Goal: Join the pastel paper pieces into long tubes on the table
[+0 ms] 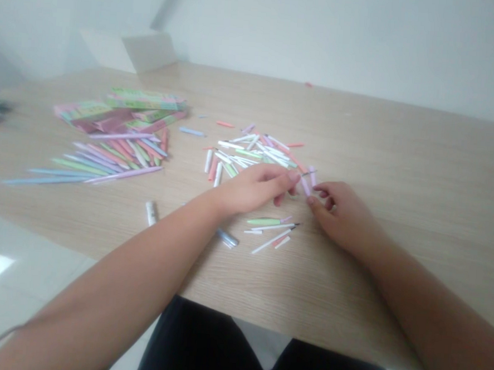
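Observation:
My left hand reaches over the near side of a pile of pen parts, its thumb and forefinger closed at a thin dark-tipped piece. Close on its right, my right hand has thumb and fingers closed at a short purple pen piece. A second purple piece stands up beside its fingertips; whether it is gripped is blurred. White, green, orange and purple tubes make up the pile. Nearer me lie a green pen piece and several white dark-tipped sticks.
At left are many pastel pens, with colourful flat packets behind. A white cylinder and a silvery-blue piece lie near my left forearm. A pale folded card stands at the back by the wall.

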The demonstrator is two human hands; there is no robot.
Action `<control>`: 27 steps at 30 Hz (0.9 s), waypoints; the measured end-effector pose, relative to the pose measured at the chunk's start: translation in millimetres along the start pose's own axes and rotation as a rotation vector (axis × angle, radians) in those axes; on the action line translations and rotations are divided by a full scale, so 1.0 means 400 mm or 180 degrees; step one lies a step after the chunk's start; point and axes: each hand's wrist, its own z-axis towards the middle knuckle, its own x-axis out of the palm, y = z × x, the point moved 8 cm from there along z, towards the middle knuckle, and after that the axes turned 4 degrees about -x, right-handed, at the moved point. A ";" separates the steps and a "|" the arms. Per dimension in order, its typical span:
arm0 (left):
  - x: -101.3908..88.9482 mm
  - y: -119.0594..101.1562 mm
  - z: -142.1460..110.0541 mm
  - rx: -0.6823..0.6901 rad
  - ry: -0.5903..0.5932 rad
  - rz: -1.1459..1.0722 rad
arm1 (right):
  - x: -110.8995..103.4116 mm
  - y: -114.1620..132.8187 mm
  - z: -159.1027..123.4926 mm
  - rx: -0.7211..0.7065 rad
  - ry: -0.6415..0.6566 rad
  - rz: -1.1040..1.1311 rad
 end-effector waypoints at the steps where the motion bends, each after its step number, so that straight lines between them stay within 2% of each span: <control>1: -0.001 0.000 0.000 -0.0008 -0.0020 -0.0027 | 0.015 -0.001 0.009 -0.0008 0.0083 -0.0137; 4: -0.004 0.008 0.002 -0.0080 -0.0094 0.0137 | 0.044 0.006 0.030 -0.0088 0.0277 -0.0435; 8: -0.002 0.021 0.006 -0.0178 -0.0039 0.0410 | 0.048 0.019 0.038 -0.0227 0.0420 -0.0611; 16: 0.009 0.028 -0.002 -0.0279 0.0146 0.0792 | 0.058 0.024 0.009 -0.0501 0.0887 -0.0847; 19: 0.010 0.028 -0.003 -0.0269 0.0186 0.0826 | 0.049 0.025 -0.004 -0.0459 0.0936 -0.0900; 24: 0.007 0.033 -0.001 -0.0290 0.0177 0.0870 | 0.009 0.006 -0.018 0.0201 0.0720 -0.0321; 27: 0.011 0.030 -0.001 -0.0281 0.0236 0.0857 | -0.025 0.016 -0.025 0.0464 0.0262 0.0828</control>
